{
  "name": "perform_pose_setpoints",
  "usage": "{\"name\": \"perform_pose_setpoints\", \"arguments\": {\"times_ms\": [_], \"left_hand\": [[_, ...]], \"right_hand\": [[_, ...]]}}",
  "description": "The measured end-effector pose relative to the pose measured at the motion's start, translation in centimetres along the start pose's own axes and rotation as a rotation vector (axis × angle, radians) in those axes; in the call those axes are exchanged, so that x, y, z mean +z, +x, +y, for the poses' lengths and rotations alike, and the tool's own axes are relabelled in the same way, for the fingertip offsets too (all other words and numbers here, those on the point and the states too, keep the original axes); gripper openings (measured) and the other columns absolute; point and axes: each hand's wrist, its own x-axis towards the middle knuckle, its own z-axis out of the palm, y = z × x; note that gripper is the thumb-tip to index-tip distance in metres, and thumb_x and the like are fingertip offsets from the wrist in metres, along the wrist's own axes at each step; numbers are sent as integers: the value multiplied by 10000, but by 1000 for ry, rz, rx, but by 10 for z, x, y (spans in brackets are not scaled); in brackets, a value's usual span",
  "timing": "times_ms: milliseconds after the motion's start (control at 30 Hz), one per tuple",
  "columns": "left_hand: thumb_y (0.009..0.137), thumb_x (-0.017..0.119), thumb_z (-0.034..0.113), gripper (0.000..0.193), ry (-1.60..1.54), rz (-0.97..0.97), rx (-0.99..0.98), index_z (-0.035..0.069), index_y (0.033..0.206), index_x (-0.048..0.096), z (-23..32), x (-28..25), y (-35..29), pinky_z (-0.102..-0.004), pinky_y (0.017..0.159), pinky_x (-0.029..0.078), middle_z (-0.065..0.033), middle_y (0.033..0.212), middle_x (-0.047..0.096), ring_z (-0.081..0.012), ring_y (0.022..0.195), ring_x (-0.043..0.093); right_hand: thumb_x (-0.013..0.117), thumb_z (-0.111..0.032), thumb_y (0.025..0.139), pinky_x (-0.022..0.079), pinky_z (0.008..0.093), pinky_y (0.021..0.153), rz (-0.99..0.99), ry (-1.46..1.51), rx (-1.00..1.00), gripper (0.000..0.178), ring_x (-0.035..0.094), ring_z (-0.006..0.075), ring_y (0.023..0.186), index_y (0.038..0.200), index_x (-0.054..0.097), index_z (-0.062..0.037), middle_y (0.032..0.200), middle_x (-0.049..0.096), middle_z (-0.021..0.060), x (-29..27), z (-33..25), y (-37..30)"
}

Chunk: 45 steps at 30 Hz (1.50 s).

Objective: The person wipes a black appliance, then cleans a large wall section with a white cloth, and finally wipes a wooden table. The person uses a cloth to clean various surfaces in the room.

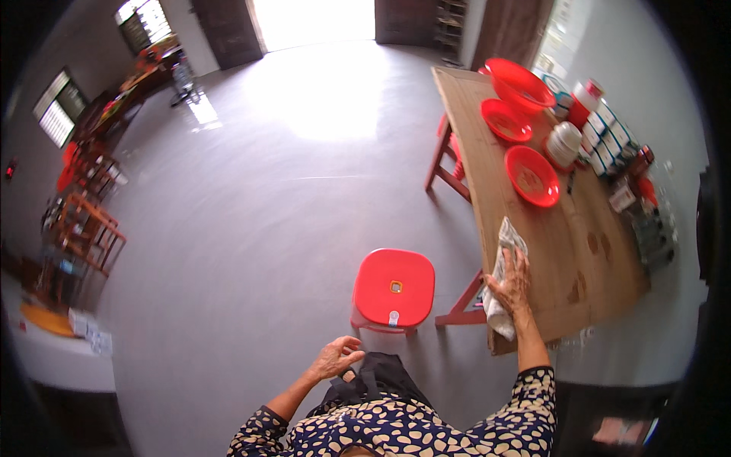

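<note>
My right hand [513, 280] presses a pale, patterned cloth [496, 314] against the near left edge of the wooden table [533, 236], its fingers bent over the fabric. Part of the cloth sticks out past the fingertips, and its other end hangs by the table's side edge. My left hand [337, 356] hovers in front of my body with loosely curled fingers and nothing visible in it. Just beyond it stands a red plastic stool [396, 286]. Dark damp-looking patches [576, 286] mark the tabletop right of the cloth.
Farther along the table are a large red basin [520, 82], two smaller red bowls [533, 177] [505, 120] and a white-lidded container [563, 145]. Stacked packs [607, 137] and bottles [653, 236] line the wall side. Wooden chairs [90, 232] stand along the left wall; a bright doorway opens ahead.
</note>
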Motion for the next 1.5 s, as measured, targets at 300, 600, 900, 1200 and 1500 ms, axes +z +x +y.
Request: {"name": "perform_pose_setpoints", "arguments": {"times_ms": [300,600,900,1200,1500], "left_hand": [[829,599,291,393,23,-156,73,13,1099,538,-9,-75,53,-321,759,495,-129,1006,610,-211,871,616],[841,588,309,394,189,-273,118,10,1094,547,19,-170,161,-337,757,492,-136,1005,606,-231,878,607],[845,580,274,369,313,-482,159,10,1100,541,54,-223,260,-330,754,495,-147,1006,614,-224,894,617],[832,603,201,305,364,-651,363,0,1054,544,100,-245,366,-322,716,496,-123,946,628,-216,824,635],[821,597,147,237,314,-675,522,30,1027,573,156,-232,454,-318,705,504,-89,878,642,-210,785,629]], "right_hand": [[631,-249,739,271,420,1027,21,-52,-62,577,323,347,1215,1257,425,-104,1322,343,162,16,-15,60],[587,-249,784,278,410,1023,82,-84,64,497,333,333,1224,1243,458,-106,1316,373,157,51,-23,148],[557,-258,800,270,428,1028,133,-85,258,482,334,361,1221,1251,451,-126,1328,353,183,76,-31,208],[556,-228,806,323,410,986,204,-121,378,440,396,356,1166,1217,471,-95,1247,428,192,84,-12,230],[537,-129,789,361,405,904,317,-52,512,380,435,344,1069,1160,487,-61,1145,473,156,88,4,206]]}}
